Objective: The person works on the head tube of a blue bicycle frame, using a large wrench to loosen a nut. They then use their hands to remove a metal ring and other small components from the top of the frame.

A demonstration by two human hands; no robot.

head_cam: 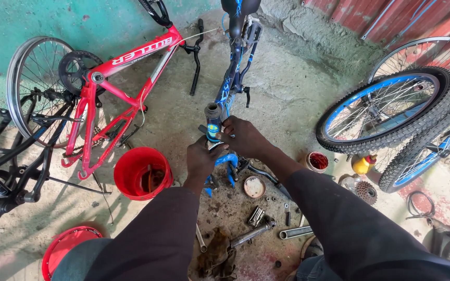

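A blue bicycle frame (234,73) stands upside down on the concrete floor in front of me, its head tube (213,118) near my hands. My left hand (202,157) grips the blue fork (228,159) low at its crown. My right hand (245,137) closes around the head tube just below its top cup. Both sleeves are dark. What sits between the fingers of my right hand is hidden.
A red bicycle frame (126,78) lies at the left with a bare rim (27,83). A red bucket (140,173) and red lid (69,244) sit near. Knobby blue-rimmed wheels (386,106) lean at right. Tools (253,233), a cassette (365,191), small tins (317,161) litter the floor.
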